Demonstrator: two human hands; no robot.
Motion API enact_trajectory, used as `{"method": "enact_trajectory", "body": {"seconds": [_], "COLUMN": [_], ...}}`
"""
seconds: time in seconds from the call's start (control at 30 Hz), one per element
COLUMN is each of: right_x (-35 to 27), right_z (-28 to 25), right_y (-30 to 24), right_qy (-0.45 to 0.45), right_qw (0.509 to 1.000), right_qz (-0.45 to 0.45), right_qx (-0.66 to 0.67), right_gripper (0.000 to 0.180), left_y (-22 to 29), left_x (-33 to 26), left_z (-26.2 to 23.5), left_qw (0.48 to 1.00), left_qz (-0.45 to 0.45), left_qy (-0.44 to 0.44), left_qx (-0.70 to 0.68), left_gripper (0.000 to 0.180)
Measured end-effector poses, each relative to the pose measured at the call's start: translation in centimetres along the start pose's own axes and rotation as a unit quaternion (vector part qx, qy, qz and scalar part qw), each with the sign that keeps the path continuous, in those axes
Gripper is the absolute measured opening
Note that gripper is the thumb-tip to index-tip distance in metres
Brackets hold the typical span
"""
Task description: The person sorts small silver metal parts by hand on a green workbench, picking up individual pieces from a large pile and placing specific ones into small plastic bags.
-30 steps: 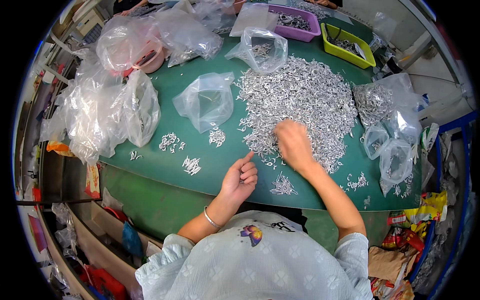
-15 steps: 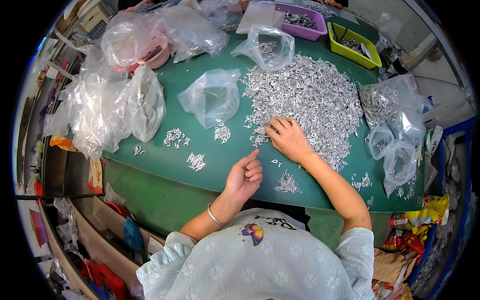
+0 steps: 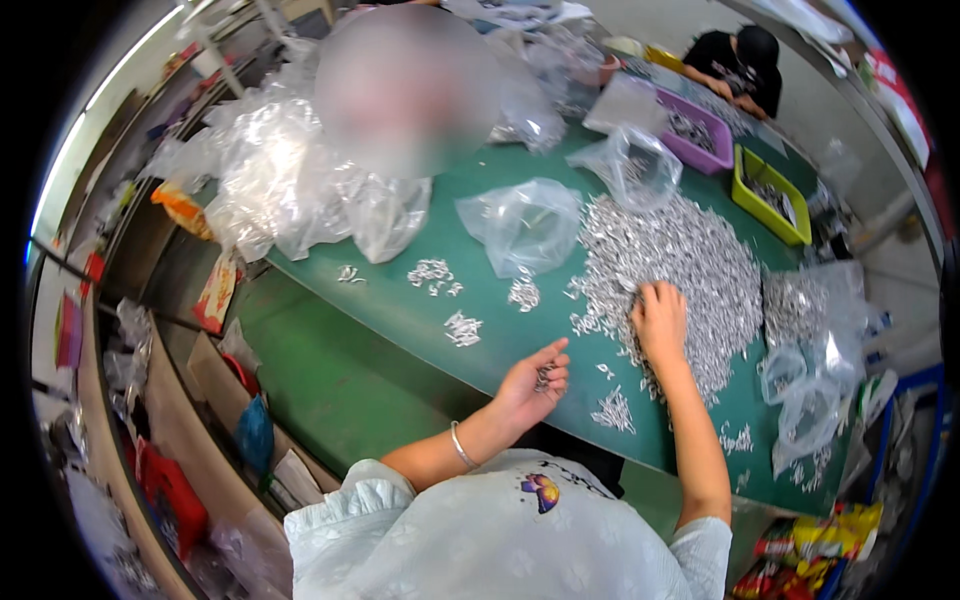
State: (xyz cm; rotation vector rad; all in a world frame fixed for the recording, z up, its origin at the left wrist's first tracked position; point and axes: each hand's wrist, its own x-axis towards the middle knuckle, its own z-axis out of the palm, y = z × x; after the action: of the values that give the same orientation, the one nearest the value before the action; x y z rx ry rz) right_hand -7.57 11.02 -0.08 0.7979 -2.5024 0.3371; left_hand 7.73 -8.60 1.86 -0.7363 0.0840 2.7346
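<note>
1. Green worktable (image 3: pixel 390 300): silvery, clasp-like metal pieces (image 3: pixel 705 260) heaped right of centre.
2. Left hand (image 3: pixel 528 391): half-curled around several pieces; too loose a curl could spill some.
3. Right hand (image 3: pixel 660 322): bent onto the heaped pieces; cannot tell whether it pinches any.

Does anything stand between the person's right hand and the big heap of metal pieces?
Nothing visible does: the right hand is already at the near left part of the heap. The open clear bag sits at its far edge, apart from the hand.
</note>
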Motion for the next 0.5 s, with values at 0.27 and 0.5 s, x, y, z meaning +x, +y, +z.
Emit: {"method": "enact_trajectory", "body": {"seconds": [0.27,0.5], "right_x": [-0.1,-0.5], "right_z": [0.2,-2.6], "right_y": [2.1,1.8], "right_qy": [0.009,0.030], "right_qw": [0.997,0.993], "right_qz": [0.073,0.115], "right_qx": [-0.001,0.007], "right_gripper": [0.025,0.027], "left_y": [-0.5,-1.6], "left_x": [-0.2,-0.4], "left_z": [-0.3,-0.4], "left_qw": [0.997,0.989], "left_qz": [0.054,0.090], "left_qy": [0.033,0.077], "left_qx": [0.048,0.083], "left_gripper": [0.032,0.029]}}
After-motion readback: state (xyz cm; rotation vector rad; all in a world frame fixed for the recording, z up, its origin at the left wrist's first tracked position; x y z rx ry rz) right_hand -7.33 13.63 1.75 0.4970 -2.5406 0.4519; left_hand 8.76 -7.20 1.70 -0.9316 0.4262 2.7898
